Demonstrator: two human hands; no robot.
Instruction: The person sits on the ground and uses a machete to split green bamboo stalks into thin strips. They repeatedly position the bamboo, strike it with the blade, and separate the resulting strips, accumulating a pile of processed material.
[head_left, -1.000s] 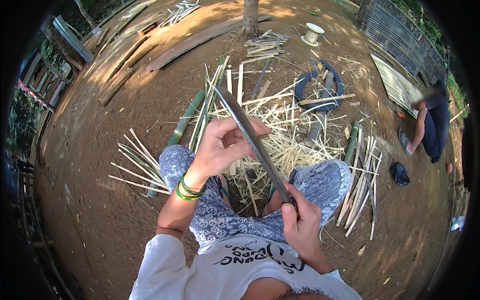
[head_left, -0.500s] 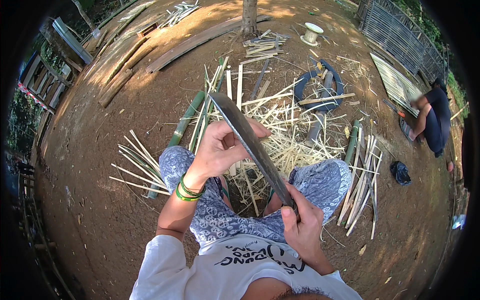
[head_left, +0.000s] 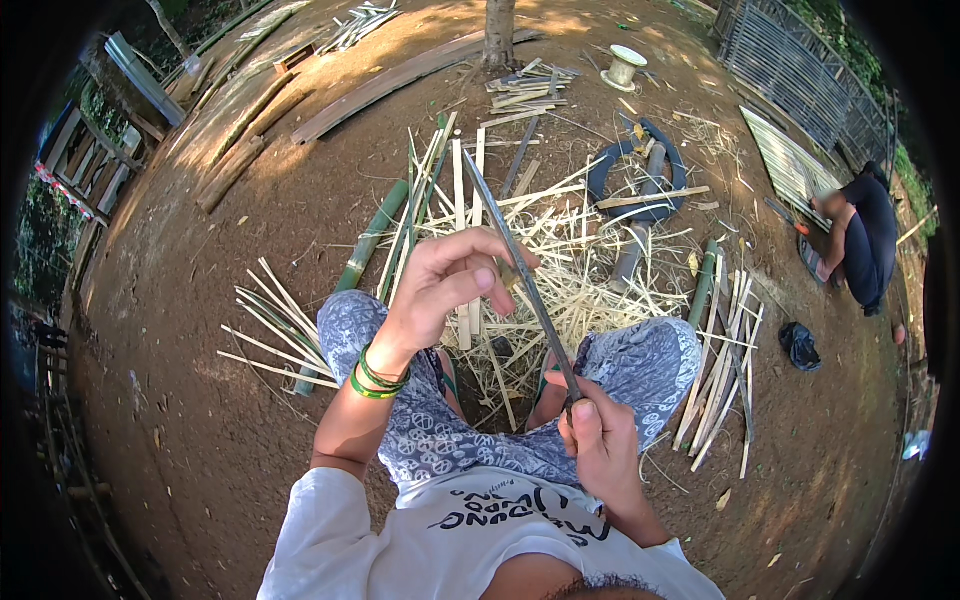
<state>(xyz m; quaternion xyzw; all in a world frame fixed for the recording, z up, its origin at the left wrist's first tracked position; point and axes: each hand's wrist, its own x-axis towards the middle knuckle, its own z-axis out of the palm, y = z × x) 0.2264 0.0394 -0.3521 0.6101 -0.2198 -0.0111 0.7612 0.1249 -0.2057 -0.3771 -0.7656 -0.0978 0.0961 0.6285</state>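
Observation:
A long dark machete is raised over my lap, tip pointing away and slightly left, its blade seen nearly edge-on. Around its handle, my right hand is closed. Beside the middle of the blade is my left hand, fingers curved and apart from the thumb; whether a fingertip touches the steel I cannot tell. A small yellowish spot shows between those fingers and the blade, too small to name. Below and beyond lie pale bamboo strips and shavings, heaped between and past my knees.
Bundles of bamboo strips lie left and right of my legs. Green bamboo poles, a dark blue ring and a white spool lie ahead. A person crouches at far right beside a slatted panel.
The machete has turned from showing its broad face to nearly edge-on. My left fingers have loosened and spread beside it. The person at right has bent lower.

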